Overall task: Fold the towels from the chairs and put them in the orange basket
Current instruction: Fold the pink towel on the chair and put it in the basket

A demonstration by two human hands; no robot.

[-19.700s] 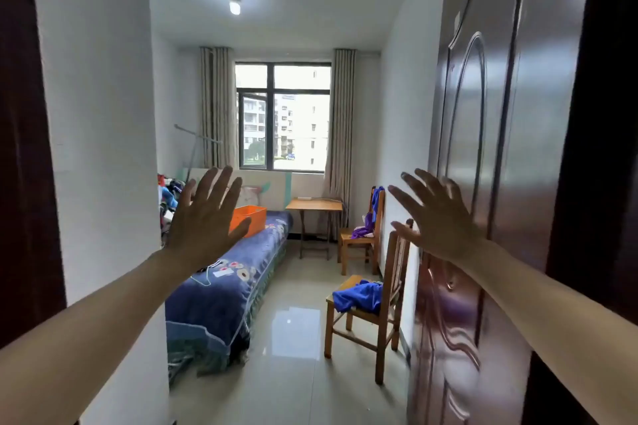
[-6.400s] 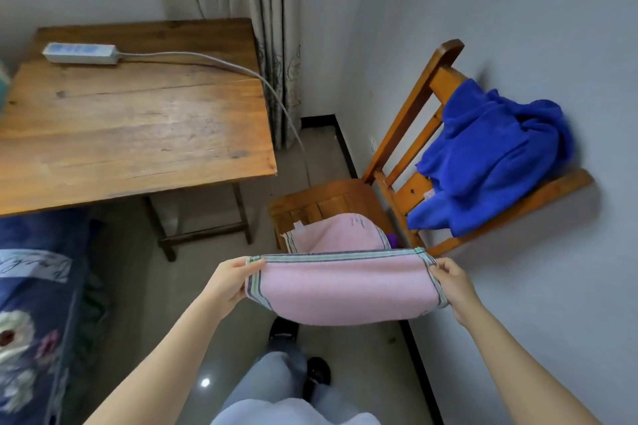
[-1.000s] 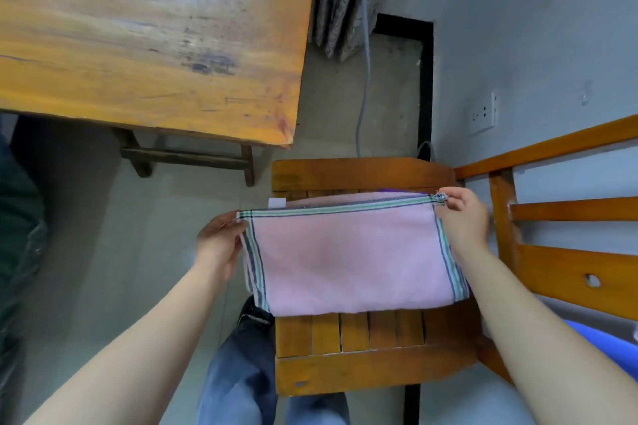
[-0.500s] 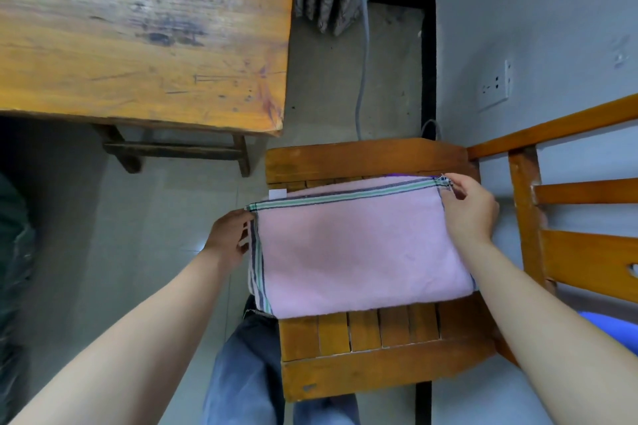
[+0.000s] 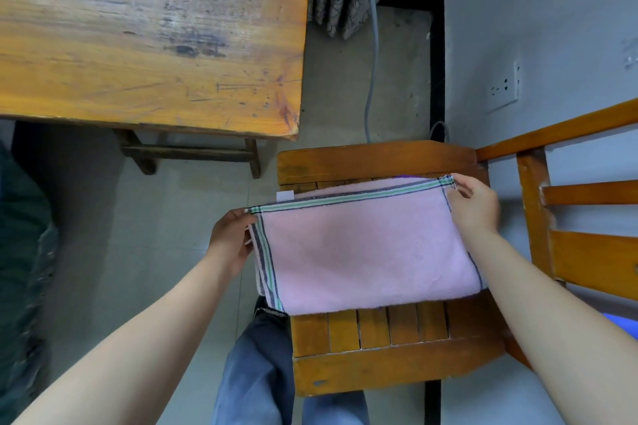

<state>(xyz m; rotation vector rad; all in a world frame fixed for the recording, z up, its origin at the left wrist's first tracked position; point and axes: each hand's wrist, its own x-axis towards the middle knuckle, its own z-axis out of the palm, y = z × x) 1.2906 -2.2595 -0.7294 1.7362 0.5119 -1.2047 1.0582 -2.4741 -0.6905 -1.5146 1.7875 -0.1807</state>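
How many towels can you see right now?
1: the pink towel, folded on the chair seat. A purple sliver beneath it and a blue patch at the right edge may be more.

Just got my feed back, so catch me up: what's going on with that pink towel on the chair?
A person is folding the pink towel on the seat of the wooden chair. The left hand pinches the far left corner and the right hand pinches the far right corner, both on the striped edge. The towel lies doubled over, mostly flat on the seat. The orange basket is out of view.
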